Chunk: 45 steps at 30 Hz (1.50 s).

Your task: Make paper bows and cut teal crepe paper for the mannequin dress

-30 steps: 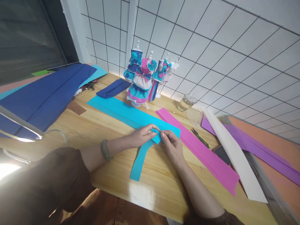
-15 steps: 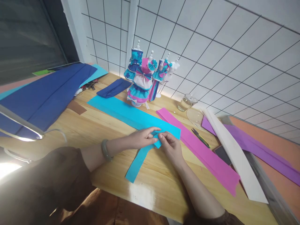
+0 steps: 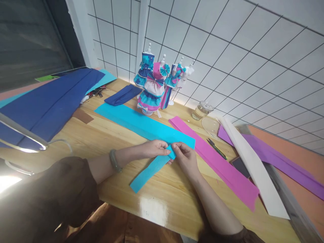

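Between my two hands is a narrow blue crepe paper strip, its upper end folded over and its long tail slanting down to the left above the table. My left hand is closed on the folded end, thumb on top and fingertips showing beneath. My right hand pinches the same end from the right side with thumb and forefinger. Just behind both hands lies a wide blue paper sheet on the wooden table. To the right of my right hand, a long pink paper strip runs diagonally.
Small dress forms in paper dresses stand at the back, beside folded navy paper. A glass jar, a black-and-yellow cutting tool, a white strip and purple paper lie rightward. Large navy paper covers the left.
The strip's tail has swung left and up a little. My left fingers have moved from above the folded end to curl around it, some now underneath. My right hand stays pinched.
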### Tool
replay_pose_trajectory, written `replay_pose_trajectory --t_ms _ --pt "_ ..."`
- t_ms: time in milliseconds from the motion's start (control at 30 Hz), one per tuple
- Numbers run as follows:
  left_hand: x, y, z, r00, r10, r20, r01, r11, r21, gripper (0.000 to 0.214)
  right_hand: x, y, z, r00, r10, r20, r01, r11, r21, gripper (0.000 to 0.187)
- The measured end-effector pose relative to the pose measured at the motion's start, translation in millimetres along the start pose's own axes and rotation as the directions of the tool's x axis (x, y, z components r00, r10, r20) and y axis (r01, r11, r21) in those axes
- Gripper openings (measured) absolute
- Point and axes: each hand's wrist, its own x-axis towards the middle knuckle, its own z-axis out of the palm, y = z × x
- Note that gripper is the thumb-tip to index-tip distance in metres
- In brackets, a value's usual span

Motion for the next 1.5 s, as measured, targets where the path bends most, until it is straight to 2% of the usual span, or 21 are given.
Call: replay_pose_trajectory --t_ms 200,467,767,1300,1400,1500 --pt "-1.3 -2.9 -2.1 0.998 -0.006 0.061 0.004 0.999 0.032 0.034 2.7 -0.4 -2.9 0.997 0.074 0.005 -0.074 0.992 0.100 0.029" --pt "-2.3 0.6 0.3 0.998 -0.033 0.061 0.032 0.999 0.007 0.033 0.4 -4.5 1.5 0.997 0.074 -0.028 -0.069 0.987 0.144 0.026" --pt "-2.2 -0.7 0.1 0.998 0.005 0.063 -0.012 0.995 0.101 0.032 -1.4 -5.8 6.8 0.996 0.033 -0.078 -0.033 0.999 0.008 0.034" --pt "-1.7 -2.8 3.6 0.995 -0.028 0.097 0.022 0.998 0.063 0.030 -4.1 -13.5 10.8 0.983 0.025 -0.180 -0.046 0.993 -0.113 0.029" --pt "-1.1 -2.4 2.5 0.998 -0.017 0.060 0.009 0.990 0.141 0.029 -3.5 -10.9 10.0 0.984 0.021 -0.175 -0.044 0.991 -0.124 0.028" --pt "-0.4 -1.5 0.9 0.997 0.049 -0.054 -0.037 0.979 0.202 0.027 -2.1 -8.2 8.0 0.984 -0.008 -0.176 -0.016 0.991 -0.134 0.026"
